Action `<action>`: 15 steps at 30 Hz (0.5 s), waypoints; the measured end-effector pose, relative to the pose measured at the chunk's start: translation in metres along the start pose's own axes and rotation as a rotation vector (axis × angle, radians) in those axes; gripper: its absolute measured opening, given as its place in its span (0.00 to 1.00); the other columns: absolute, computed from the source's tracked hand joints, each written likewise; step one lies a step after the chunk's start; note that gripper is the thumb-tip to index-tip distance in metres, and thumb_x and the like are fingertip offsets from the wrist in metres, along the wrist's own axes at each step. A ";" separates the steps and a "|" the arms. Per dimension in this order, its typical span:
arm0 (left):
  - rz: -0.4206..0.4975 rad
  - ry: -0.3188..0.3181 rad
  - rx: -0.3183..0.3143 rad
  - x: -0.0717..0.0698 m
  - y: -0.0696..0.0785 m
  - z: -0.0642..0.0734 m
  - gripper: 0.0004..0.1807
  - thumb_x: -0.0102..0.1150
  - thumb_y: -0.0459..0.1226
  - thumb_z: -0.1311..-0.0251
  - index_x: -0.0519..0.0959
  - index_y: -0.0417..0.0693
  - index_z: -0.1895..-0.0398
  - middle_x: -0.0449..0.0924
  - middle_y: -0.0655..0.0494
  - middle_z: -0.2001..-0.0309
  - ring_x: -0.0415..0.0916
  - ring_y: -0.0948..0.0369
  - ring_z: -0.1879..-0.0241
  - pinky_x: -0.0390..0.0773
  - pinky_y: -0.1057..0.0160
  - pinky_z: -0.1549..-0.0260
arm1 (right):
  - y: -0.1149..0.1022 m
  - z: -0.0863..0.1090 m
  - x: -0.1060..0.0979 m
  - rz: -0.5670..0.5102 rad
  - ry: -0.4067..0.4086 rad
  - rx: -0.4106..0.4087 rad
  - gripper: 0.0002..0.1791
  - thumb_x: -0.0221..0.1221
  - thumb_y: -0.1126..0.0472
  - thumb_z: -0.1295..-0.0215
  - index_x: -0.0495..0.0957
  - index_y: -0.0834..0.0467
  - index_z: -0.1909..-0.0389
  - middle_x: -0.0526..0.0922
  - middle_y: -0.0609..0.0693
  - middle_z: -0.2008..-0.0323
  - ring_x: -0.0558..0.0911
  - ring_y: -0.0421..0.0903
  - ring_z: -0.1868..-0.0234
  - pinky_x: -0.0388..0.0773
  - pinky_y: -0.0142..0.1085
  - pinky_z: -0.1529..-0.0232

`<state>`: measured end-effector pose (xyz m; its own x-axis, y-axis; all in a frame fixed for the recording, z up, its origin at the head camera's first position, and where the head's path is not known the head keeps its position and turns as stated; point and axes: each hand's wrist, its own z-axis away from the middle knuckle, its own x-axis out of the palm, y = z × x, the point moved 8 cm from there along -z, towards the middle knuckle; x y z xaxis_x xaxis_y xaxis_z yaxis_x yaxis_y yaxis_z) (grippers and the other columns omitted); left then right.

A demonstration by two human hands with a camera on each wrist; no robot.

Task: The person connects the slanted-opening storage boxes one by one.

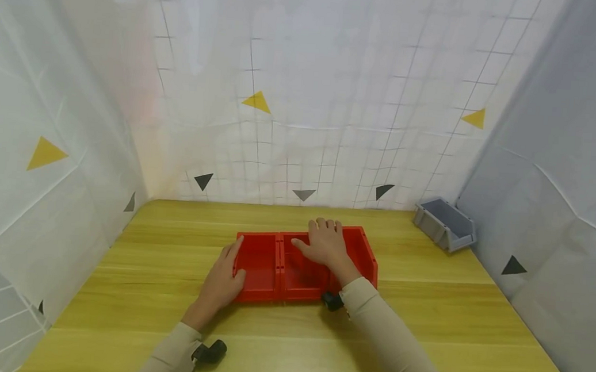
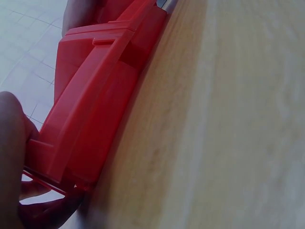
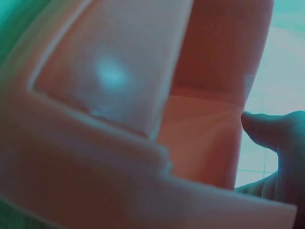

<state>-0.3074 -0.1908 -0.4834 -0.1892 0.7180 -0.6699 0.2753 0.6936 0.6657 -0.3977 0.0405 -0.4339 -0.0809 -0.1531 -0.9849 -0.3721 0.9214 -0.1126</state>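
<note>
Red plastic storage bins stand side by side in a row on the table, the left bin (image 1: pixel 254 295) touching the middle bin (image 1: pixel 301 294). My left hand (image 1: pixel 222 281) holds the left bin by its outer side wall, fingers along the outside and thumb over the rim. The left wrist view shows that bin's front lip (image 2: pixel 78 112) close to the wood. Over the middle bin and the right bin (image 1: pixel 368 254) reaches my right hand (image 1: pixel 325 246), fingers stretched toward the back rim and thumb spread left. Its thumb (image 3: pixel 267 128) overlaps the back wall in the right wrist view.
A grey storage bin (image 1: pixel 443 225) lies at the table's back right corner. White sheets with grid lines and triangle marks (image 1: pixel 257 101) enclose the wooden table (image 1: pixel 287 346) at the back and sides. Each wrist carries a small black camera (image 1: pixel 209 353).
</note>
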 end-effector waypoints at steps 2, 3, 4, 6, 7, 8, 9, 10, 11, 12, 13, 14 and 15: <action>-0.001 0.004 0.003 0.000 0.000 0.000 0.43 0.55 0.32 0.36 0.55 0.51 0.16 0.64 0.44 0.26 0.72 0.42 0.38 0.75 0.38 0.41 | 0.000 0.000 -0.001 -0.002 0.001 -0.003 0.41 0.56 0.35 0.28 0.69 0.64 0.29 0.70 0.64 0.31 0.65 0.66 0.31 0.53 0.61 0.28; -0.002 0.006 0.004 0.000 0.001 0.000 0.43 0.55 0.32 0.36 0.56 0.51 0.16 0.64 0.44 0.26 0.72 0.42 0.38 0.75 0.38 0.42 | -0.001 0.000 -0.001 -0.003 0.000 -0.004 0.41 0.56 0.35 0.28 0.69 0.64 0.29 0.70 0.64 0.31 0.65 0.66 0.31 0.52 0.61 0.28; -0.004 0.008 0.005 -0.001 0.001 0.000 0.43 0.55 0.32 0.36 0.56 0.51 0.16 0.64 0.44 0.26 0.72 0.42 0.38 0.75 0.38 0.42 | -0.001 0.001 -0.001 -0.005 -0.002 -0.004 0.42 0.57 0.35 0.28 0.69 0.64 0.29 0.70 0.64 0.31 0.64 0.66 0.31 0.52 0.61 0.28; -0.009 0.011 0.005 -0.001 0.000 0.000 0.43 0.55 0.32 0.36 0.56 0.52 0.16 0.64 0.45 0.26 0.73 0.42 0.39 0.75 0.38 0.42 | -0.001 0.001 -0.001 -0.007 -0.007 -0.003 0.42 0.57 0.35 0.28 0.68 0.64 0.29 0.69 0.64 0.31 0.64 0.66 0.31 0.52 0.62 0.28; -0.010 0.012 0.006 0.000 0.000 0.000 0.43 0.55 0.32 0.36 0.55 0.51 0.16 0.64 0.44 0.26 0.73 0.42 0.39 0.75 0.38 0.42 | -0.001 0.001 -0.001 -0.007 -0.009 -0.001 0.42 0.57 0.35 0.28 0.68 0.64 0.28 0.69 0.64 0.31 0.64 0.66 0.31 0.52 0.62 0.28; -0.011 0.011 0.005 0.000 -0.001 0.000 0.43 0.55 0.32 0.36 0.55 0.52 0.16 0.63 0.44 0.26 0.73 0.42 0.39 0.75 0.38 0.42 | -0.001 0.001 0.000 -0.007 -0.011 0.001 0.42 0.57 0.35 0.28 0.68 0.64 0.28 0.69 0.64 0.31 0.64 0.66 0.31 0.52 0.62 0.28; -0.011 0.011 0.004 0.000 -0.001 0.000 0.43 0.55 0.32 0.36 0.55 0.52 0.16 0.63 0.44 0.26 0.73 0.42 0.39 0.75 0.38 0.42 | -0.001 0.001 0.000 -0.005 -0.014 0.004 0.42 0.57 0.35 0.29 0.68 0.64 0.28 0.69 0.64 0.30 0.64 0.66 0.30 0.52 0.62 0.27; -0.013 0.010 0.004 0.000 -0.001 0.000 0.43 0.55 0.33 0.36 0.55 0.52 0.16 0.63 0.44 0.26 0.73 0.42 0.39 0.75 0.38 0.42 | 0.000 0.001 0.001 -0.005 -0.016 0.007 0.43 0.57 0.35 0.29 0.68 0.64 0.28 0.69 0.64 0.30 0.64 0.66 0.30 0.52 0.61 0.27; -0.015 0.009 0.002 0.001 -0.001 0.000 0.43 0.56 0.33 0.36 0.55 0.52 0.16 0.63 0.44 0.26 0.73 0.42 0.39 0.75 0.38 0.42 | 0.000 0.001 0.002 -0.005 -0.016 0.009 0.43 0.57 0.35 0.29 0.67 0.64 0.28 0.68 0.64 0.30 0.64 0.66 0.30 0.52 0.61 0.27; -0.016 0.008 0.003 0.001 -0.001 0.000 0.44 0.56 0.33 0.36 0.55 0.52 0.16 0.63 0.44 0.26 0.73 0.42 0.39 0.75 0.38 0.43 | 0.000 0.000 0.002 -0.007 -0.016 0.011 0.43 0.57 0.35 0.29 0.67 0.64 0.27 0.68 0.64 0.30 0.64 0.66 0.30 0.51 0.62 0.27; -0.016 0.007 0.002 0.001 -0.001 0.000 0.44 0.55 0.33 0.36 0.55 0.52 0.16 0.63 0.44 0.26 0.73 0.42 0.39 0.76 0.38 0.43 | 0.001 0.000 0.003 -0.009 -0.015 0.012 0.43 0.57 0.35 0.29 0.67 0.64 0.27 0.68 0.64 0.30 0.63 0.66 0.30 0.51 0.62 0.27; -0.018 0.007 0.003 0.001 -0.001 0.000 0.44 0.55 0.32 0.36 0.55 0.52 0.16 0.64 0.44 0.26 0.73 0.42 0.39 0.76 0.38 0.43 | 0.001 0.000 0.003 -0.012 -0.014 0.013 0.43 0.57 0.35 0.29 0.67 0.64 0.27 0.68 0.64 0.30 0.63 0.66 0.30 0.51 0.62 0.27; -0.017 0.007 0.004 0.001 0.000 0.000 0.44 0.55 0.32 0.36 0.55 0.51 0.16 0.64 0.44 0.27 0.73 0.42 0.39 0.75 0.38 0.43 | 0.001 0.000 0.004 -0.013 -0.011 0.012 0.44 0.57 0.34 0.29 0.67 0.64 0.27 0.68 0.64 0.30 0.63 0.66 0.30 0.51 0.62 0.27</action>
<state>-0.3074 -0.1902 -0.4843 -0.2003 0.7067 -0.6786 0.2755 0.7053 0.6532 -0.3985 0.0411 -0.4375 -0.0657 -0.1608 -0.9848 -0.3621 0.9235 -0.1266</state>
